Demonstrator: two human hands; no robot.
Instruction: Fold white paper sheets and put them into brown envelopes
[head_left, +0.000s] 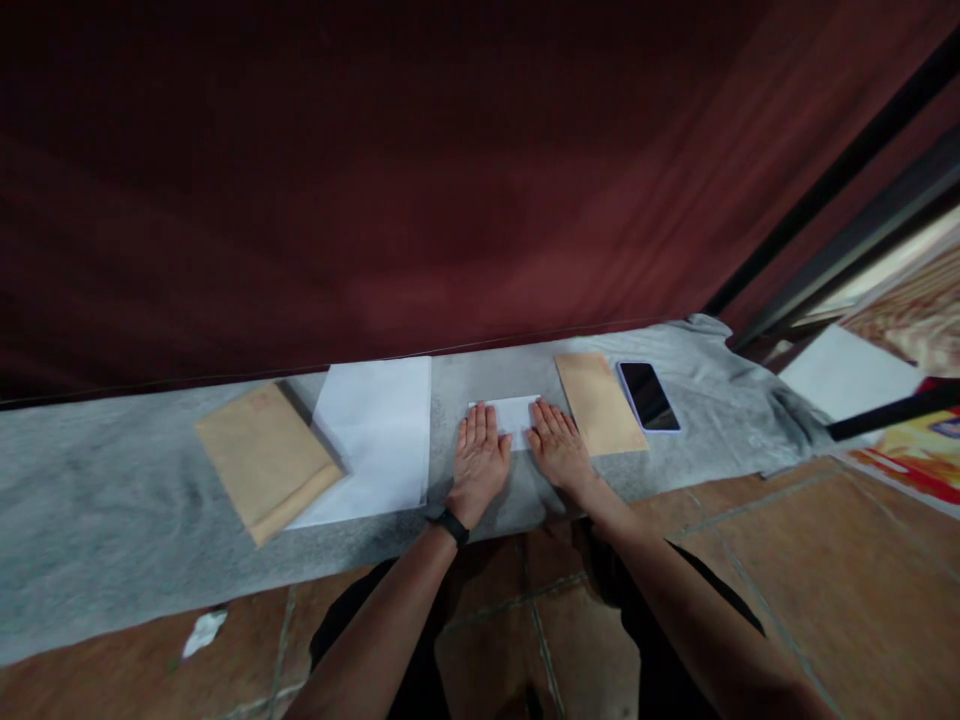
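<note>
A small folded white paper (514, 418) lies flat on the grey cloth (450, 385). My left hand (480, 458) rests palm down on its left end, fingers stretched out. On the right end lies my right hand (559, 445), also flat, with its fingers spread a little. Just right of that hand is a brown envelope (604, 405). White sheets (379, 430) sit to the left of my left hand, and another brown envelope (262, 455) overlaps their left side.
A phone (649, 397) lies right of the right envelope. Behind the cloth rises a dark red surface (450, 200). At the far right are a white sheet (851, 372) and a dark bar (892, 412). A crumpled white scrap (204, 632) is on the tiled floor (847, 560).
</note>
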